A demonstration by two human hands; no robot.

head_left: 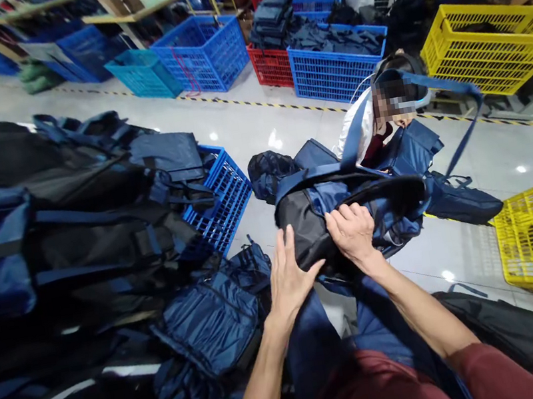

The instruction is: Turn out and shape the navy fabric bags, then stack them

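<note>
A black and navy bag (302,217) with long blue straps lies in front of my legs, its dark opening facing up. My left hand (291,276) rests against the bag's near left side, thumb and fingers spread apart. On the bag's near edge, my right hand (354,233) has its fingers curled over the dark rim and grips it. One blue strap (463,134) loops up and out to the right. What lies inside the bag is mostly hidden.
Dark bags (210,323) are heaped along my left, beside a blue crate (225,192). Ahead, a person in white (353,125) sits low among folded blue bags (410,150). A yellow crate (531,245) stands to the right, with a black bag (509,323) nearer me.
</note>
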